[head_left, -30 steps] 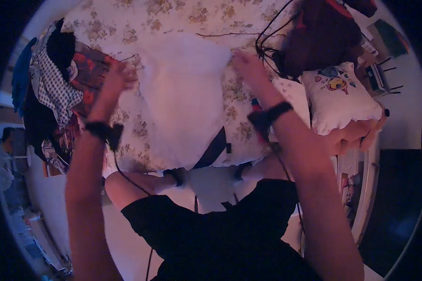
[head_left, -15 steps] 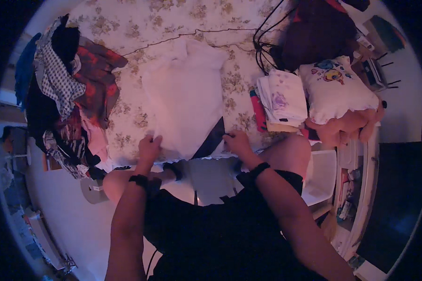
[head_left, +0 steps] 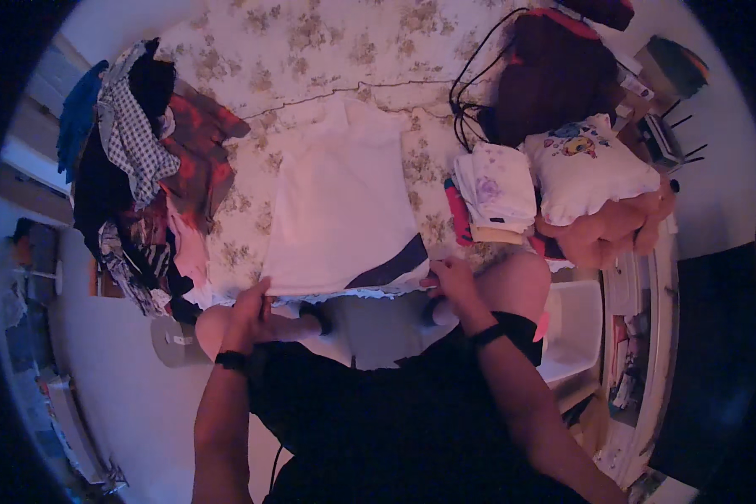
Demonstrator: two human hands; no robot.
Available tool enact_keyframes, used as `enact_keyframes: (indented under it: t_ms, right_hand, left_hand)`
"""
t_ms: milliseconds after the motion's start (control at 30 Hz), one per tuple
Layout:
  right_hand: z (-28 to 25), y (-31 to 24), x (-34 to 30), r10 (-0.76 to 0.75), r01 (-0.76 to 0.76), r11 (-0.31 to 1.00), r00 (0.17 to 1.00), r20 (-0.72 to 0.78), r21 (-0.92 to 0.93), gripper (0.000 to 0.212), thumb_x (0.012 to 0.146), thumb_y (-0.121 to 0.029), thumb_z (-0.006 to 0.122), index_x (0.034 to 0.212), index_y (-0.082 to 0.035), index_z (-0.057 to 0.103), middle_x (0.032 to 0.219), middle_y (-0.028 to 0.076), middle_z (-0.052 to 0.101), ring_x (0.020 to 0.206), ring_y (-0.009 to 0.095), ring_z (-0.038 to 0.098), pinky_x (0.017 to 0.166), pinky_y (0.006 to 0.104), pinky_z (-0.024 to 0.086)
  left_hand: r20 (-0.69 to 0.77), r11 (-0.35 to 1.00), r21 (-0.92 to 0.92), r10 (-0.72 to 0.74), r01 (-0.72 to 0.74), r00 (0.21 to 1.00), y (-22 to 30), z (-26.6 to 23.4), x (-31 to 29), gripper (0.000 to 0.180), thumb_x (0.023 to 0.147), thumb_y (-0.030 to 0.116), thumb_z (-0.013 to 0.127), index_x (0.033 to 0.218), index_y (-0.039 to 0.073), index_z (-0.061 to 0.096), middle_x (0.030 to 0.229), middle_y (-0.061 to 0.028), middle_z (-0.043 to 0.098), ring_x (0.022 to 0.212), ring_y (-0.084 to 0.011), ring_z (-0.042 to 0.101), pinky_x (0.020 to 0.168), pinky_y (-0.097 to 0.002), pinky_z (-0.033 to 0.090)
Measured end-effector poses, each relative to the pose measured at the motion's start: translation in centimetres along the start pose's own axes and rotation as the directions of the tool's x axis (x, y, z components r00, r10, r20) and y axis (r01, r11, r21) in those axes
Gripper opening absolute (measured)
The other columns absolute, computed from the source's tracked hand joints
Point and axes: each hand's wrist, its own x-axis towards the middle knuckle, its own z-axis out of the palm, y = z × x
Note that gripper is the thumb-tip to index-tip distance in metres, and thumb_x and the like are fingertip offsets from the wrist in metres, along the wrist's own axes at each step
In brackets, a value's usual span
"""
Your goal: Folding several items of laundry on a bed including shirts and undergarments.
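Note:
A white shirt (head_left: 340, 197) lies spread flat in front of me, its collar end far and its hem along the near edge of a flowered cover (head_left: 242, 181). A dark patch (head_left: 388, 262) crosses its lower right corner. At the left end of the hem, my left hand (head_left: 250, 312) is closed with the fabric corner pinched between thumb and fingers. My right hand (head_left: 458, 284) grips the opposite corner, beside the dark patch. The hem runs almost straight between both hands.
Loose clothes (head_left: 134, 185) are heaped on the left. On the right stand a stack of folded white cloths (head_left: 497, 189), a printed pillow (head_left: 592, 168) on a plush toy (head_left: 613, 231), and a dark bag (head_left: 554, 80) with black cables (head_left: 460, 88). A white bin (head_left: 573, 323) sits below.
Both hands have moved apart and toward me, drawing the hem wider and straighter. The dark patch now lies flatter along the lower right corner. The view has shifted slightly.

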Motion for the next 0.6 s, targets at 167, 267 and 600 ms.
enact_keyframes:
  t_ms: [167,267,600]
  right_hand:
    - [-2.1,-2.1,-3.1,-0.201,0.209,0.976,0.973,0.110,-0.065,0.014,0.095,-0.014,0.065,0.099,0.000,0.064,0.081,0.010,0.067,0.063,0.018,0.068,0.051,0.0297,0.055]
    - [-2.6,-6.6,-8.7,-0.300,0.299,0.951,0.954,-0.002,0.075,0.011,0.094,-0.013,0.066,0.095,-0.003,0.061,0.076,0.008,0.065,0.059,0.016,0.065,0.049,0.0273,0.051]
    - [-3.1,-19.2,-18.7,-0.678,0.689,0.724,0.720,-0.150,0.031,0.021,0.093,-0.001,0.069,0.086,-0.006,0.050,0.088,0.008,0.065,0.056,0.013,0.062,0.051,0.0298,0.052]
  left_hand:
    - [-0.034,0.988,-0.091,0.123,-0.125,0.992,1.2,0.8,-6.3,0.054,0.101,0.050,0.063,0.065,0.010,0.058,0.050,-0.0008,0.048,0.040,-0.0136,0.040,0.040,-0.0304,0.031]
    - [-0.091,0.930,-0.182,0.309,-0.321,0.947,4.5,2.3,-14.6,0.052,0.101,0.050,0.063,0.065,0.013,0.058,0.051,0.0003,0.048,0.042,-0.0113,0.043,0.041,-0.0281,0.033]
    - [-0.133,0.644,-0.481,0.617,-0.594,0.776,15.8,3.5,-25.7,0.032,0.101,0.034,0.064,0.080,0.010,0.062,0.057,0.0010,0.055,0.045,-0.0110,0.049,0.045,-0.0257,0.037]
